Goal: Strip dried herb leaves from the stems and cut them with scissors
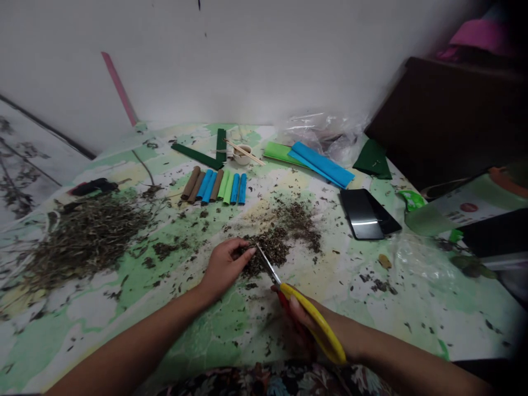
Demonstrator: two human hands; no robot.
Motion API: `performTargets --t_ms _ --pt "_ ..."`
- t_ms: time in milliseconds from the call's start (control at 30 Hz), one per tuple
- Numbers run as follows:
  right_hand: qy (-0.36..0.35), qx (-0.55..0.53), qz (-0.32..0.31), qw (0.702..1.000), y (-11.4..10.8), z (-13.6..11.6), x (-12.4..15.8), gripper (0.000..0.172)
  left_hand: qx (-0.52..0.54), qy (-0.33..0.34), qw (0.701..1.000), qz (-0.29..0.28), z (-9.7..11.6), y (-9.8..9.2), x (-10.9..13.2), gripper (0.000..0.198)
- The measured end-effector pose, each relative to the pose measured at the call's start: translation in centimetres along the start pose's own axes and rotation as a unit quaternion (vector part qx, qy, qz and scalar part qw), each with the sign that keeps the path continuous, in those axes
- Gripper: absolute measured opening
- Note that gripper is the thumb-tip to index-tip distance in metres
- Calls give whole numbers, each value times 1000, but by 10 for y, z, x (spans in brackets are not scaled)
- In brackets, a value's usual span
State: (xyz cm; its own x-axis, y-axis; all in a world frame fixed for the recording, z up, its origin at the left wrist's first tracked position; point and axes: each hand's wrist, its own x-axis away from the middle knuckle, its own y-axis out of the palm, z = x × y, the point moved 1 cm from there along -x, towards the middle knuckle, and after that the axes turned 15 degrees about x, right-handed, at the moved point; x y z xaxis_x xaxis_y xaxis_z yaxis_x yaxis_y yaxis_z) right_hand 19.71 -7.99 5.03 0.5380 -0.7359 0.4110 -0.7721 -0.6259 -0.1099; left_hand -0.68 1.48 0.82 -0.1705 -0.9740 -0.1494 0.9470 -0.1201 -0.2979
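Note:
My right hand (pixel 303 311) grips a pair of scissors (pixel 317 322) with yellow and red handles. Their metal blades point up and left, with the tips at the fingers of my left hand (pixel 226 264). Thumb and fingers of that left hand are pinched together over a pile of chopped dried leaves (pixel 272 247); what lies between them looks like a little dried leaf, mostly hidden. Finer crumbs (pixel 297 217) spread beyond the pile.
A heap of uncut dried leaves (pixel 94 231) lies at the left. Behind are several brown, blue and green rolls (pixel 212 186), a small cup (pixel 242 155) with sticks across it, and folded blue paper (pixel 322 162). Two dark phones (pixel 363 214) and a green cylinder (pixel 466 206) are at the right.

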Motion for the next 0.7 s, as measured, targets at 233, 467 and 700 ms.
performTargets --t_ms 233,467,700 --pt "-24 73 38 996 -1 -4 -2 51 -44 69 996 -23 4 1 1 14" --pt "13 25 33 999 9 6 -5 55 -55 75 996 -14 4 0 1 12" --pt "13 69 85 994 11 3 -4 56 -57 65 996 -20 5 0 1 13"
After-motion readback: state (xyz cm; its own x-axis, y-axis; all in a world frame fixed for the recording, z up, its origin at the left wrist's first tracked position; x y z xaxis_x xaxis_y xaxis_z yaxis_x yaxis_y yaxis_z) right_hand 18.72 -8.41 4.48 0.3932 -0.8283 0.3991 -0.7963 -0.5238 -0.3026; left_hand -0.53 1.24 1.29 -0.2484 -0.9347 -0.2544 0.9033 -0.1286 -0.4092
